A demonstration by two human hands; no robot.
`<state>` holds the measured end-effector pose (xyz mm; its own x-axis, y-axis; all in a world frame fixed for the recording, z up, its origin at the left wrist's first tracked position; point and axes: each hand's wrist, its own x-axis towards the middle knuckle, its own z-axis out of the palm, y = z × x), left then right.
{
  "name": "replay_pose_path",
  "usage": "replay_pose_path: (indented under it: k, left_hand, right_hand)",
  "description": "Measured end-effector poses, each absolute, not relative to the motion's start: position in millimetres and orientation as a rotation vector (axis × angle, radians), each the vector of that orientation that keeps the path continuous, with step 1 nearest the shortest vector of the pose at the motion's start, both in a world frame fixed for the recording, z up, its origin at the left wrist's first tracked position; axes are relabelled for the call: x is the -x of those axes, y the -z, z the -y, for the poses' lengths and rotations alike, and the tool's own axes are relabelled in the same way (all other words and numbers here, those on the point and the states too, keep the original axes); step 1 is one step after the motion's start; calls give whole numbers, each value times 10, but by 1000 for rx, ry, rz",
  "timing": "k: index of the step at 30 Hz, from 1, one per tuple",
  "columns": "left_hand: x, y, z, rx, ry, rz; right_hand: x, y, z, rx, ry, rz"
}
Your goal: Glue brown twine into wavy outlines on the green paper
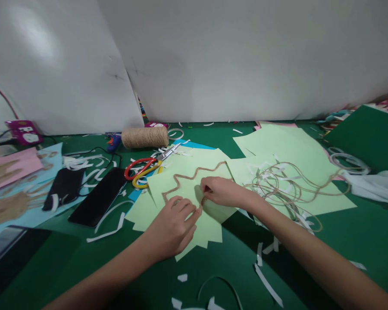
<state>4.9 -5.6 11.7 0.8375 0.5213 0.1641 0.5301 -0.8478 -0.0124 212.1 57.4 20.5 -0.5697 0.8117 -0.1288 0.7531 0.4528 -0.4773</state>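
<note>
Hands (174, 224) (221, 191) curled over brown twine (188, 178)

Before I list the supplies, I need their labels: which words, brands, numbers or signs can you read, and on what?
No text can be read with certainty.
Purple box at far left: white marks, too blurred to read.
Purple item behind the twine spool: white marks, too small to read.
Pale green paper and scissors: no lettering I can make out.

Head-worn view, facing forward and down, seemingly near the green tabletop (358, 234)
</note>
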Motion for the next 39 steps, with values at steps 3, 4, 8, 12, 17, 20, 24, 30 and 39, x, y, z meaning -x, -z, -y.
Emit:
replay_pose_path:
  k: [3,4,8,12,17,20,24,30,39]
  left_hand:
    - [-106,-117,65,2911,208,853]
    - [-134,-110,68,2890,202,868]
    - [-231,-68,76,2830,209,988]
    - [-241,-43,72,2849,242,1033]
    - [-213,-51,68,2927,311,1141]
    - [-194,-61,67,2996,365,1218]
    - [-163,-32,78,3038,379,1184]
    - [-151,15,95,2945,396,1126]
    - [-166,-88,-5,3046,475,1280]
  right_hand:
    - [-2138,-205,-586,1382,-748,2599]
    - [-2144,-202,-595,1374,-755,2612]
    - [-2168,-186,-630,1364,-820,2624]
    - [-2183,-187,-632,1356,-843,2618]
    - [-2196,-208,-599,1356,-770,2636]
    - [-2226,-194,-558,1324,-724,2656]
    - [-2266,-155,-475,1292,-565,2702]
    - [-2255,-110,-447,1347,-358,2674]
    - [-2230,-73,-503,1323,-467,2653]
